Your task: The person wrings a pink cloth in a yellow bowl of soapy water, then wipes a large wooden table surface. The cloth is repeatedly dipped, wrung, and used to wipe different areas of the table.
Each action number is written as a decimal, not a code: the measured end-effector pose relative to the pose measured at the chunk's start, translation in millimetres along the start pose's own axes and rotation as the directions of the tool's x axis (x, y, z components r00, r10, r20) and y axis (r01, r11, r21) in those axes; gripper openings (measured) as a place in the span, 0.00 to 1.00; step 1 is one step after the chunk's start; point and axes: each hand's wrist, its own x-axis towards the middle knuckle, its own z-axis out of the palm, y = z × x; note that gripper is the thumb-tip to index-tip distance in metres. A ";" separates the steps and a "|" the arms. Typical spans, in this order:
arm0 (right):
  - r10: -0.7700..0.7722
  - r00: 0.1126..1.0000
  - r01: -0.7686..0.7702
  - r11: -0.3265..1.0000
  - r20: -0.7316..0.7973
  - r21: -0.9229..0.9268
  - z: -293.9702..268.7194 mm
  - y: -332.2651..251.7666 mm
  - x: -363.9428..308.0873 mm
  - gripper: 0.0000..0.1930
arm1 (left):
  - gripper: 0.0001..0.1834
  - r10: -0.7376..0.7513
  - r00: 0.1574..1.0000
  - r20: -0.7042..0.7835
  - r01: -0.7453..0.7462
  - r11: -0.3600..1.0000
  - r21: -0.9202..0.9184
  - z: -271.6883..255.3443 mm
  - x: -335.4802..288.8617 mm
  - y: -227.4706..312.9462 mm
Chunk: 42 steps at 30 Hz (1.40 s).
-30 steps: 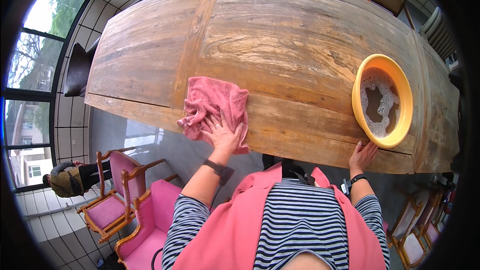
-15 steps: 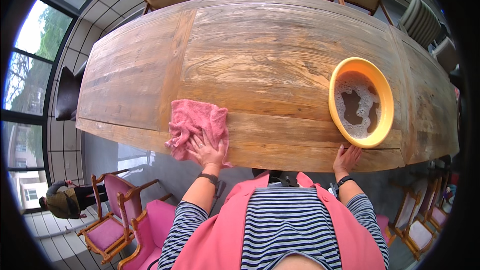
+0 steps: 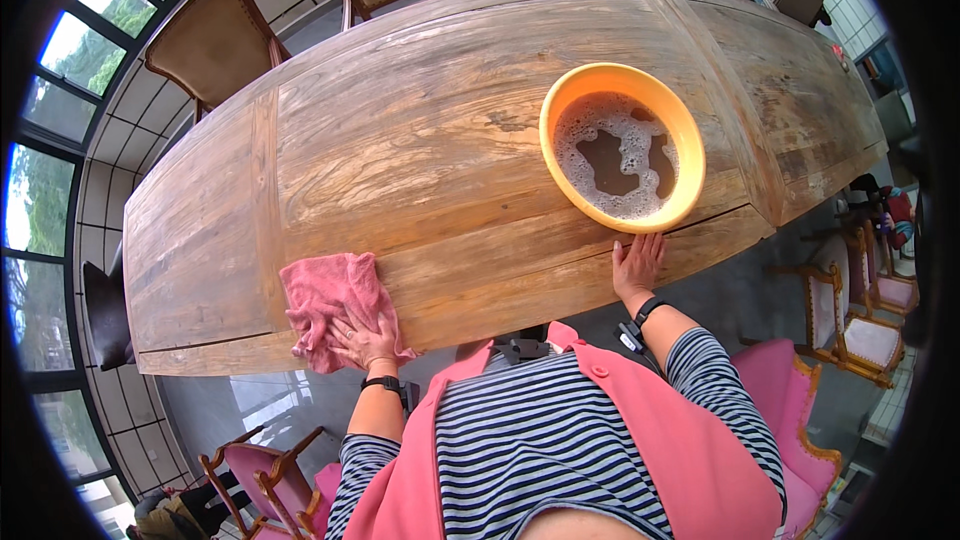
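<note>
A crumpled pink cloth (image 3: pixel 335 290) lies at the near left edge of the wooden table (image 3: pixel 430 150). My left hand (image 3: pixel 362 342) rests flat on its lower right part with the fingers spread. Farther right stands a yellow oval basin (image 3: pixel 690 175) holding brownish, foamy water. Below its near rim, my right hand (image 3: pixel 640 265) lies open on the tabletop, fingers stretched forward. The fingertips are at the basin's near side; whether they touch it I cannot tell.
Brown padded chairs (image 3: pixel 215 40) line the far side of the table. Pink-seated wooden chairs (image 3: pixel 785 410) stand behind me on both sides. A person (image 3: pixel 185 518) is partly visible at the lower left. Large windows (image 3: pixel 40 205) run along the left.
The view has swung to the right, so basin and cloth appear farther left. Both hands keep about the same places against the cloth and the basin.
</note>
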 end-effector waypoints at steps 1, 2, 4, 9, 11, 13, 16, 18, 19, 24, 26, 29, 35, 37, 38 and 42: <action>0.031 0.999 -0.031 1.000 0.031 -0.003 1.7 0.1 0.4 0.41 | 0.50 -0.003 1.000 0.025 0.002 1.000 0.029 -2.4 0.6 0.7; 0.038 0.998 -0.038 0.999 0.047 -0.004 3.2 1.3 0.5 0.41 | 0.51 -0.016 0.997 0.077 0.016 1.000 0.007 -4.8 1.2 2.2; 0.065 0.990 -0.067 0.998 0.125 0.008 6.7 1.6 1.9 0.41 | 0.54 -0.066 0.981 0.184 0.052 0.996 0.079 -10.8 3.0 4.3; -0.284 0.952 0.260 0.946 0.112 0.192 -1.0 -4.1 -5.4 0.34 | 0.55 0.015 0.977 0.214 -0.015 1.000 0.000 -25.4 5.5 4.0; -0.616 0.785 0.551 0.746 0.070 0.374 -13.1 -14.5 -17.2 0.34 | 0.56 0.039 0.971 0.235 -0.028 0.998 -0.051 -29.4 6.3 1.7; -0.691 0.720 0.575 0.646 0.066 0.503 -21.0 -36.9 -22.2 0.35 | 0.57 0.050 0.959 0.279 -0.050 0.999 -0.006 -31.3 10.5 0.2; -0.677 0.735 0.564 0.648 0.047 0.512 -23.8 -73.6 -2.8 0.37 | 0.59 0.021 0.967 0.253 -0.011 0.999 -0.041 -28.3 30.8 6.8; -0.678 0.735 0.578 0.642 0.022 0.503 -18.5 -99.2 20.3 0.37 | 0.60 -0.027 0.965 0.261 0.045 0.997 -0.063 -25.0 59.9 14.6; -0.667 0.745 0.566 0.648 0.019 0.510 -14.8 -111.8 30.4 0.37 | 0.61 -0.036 0.974 0.223 0.060 0.993 -0.100 -23.6 77.2 17.4; -0.584 0.812 0.521 0.725 0.001 0.450 -2.7 -153.2 37.3 0.42 | 0.61 -0.080 0.981 0.178 0.104 0.986 -0.128 -23.2 179.2 32.8; -0.547 0.833 0.479 0.787 0.080 0.389 -3.1 -158.1 34.4 0.43 | 0.59 -0.094 0.987 0.133 0.109 0.988 -0.113 -24.6 222.8 40.1; -0.523 0.843 0.455 0.818 0.126 0.351 -7.8 -159.6 33.5 0.45 | 0.57 -0.143 0.979 0.147 0.154 0.986 -0.065 -27.6 295.6 57.5; -0.514 0.843 0.437 0.828 0.160 0.352 -18.1 -162.1 35.0 0.46 | 0.50 -0.175 0.982 -0.074 0.144 0.940 -0.309 -32.4 426.9 144.7; -0.486 0.848 0.399 0.848 0.212 0.348 -20.7 -163.2 34.4 0.46 | 0.49 -0.085 0.988 -0.128 0.038 0.940 -0.338 -37.1 442.8 195.7; -0.491 0.848 0.406 0.843 0.198 0.354 -21.4 -163.5 34.7 0.46 | 0.49 -0.021 0.996 -0.084 -0.005 0.953 -0.302 -42.7 449.5 227.7; -0.457 0.857 0.353 0.857 0.238 0.376 -23.6 -164.4 35.1 0.45 | 0.46 0.262 0.965 0.024 -0.252 0.945 -0.210 -66.2 432.6 361.3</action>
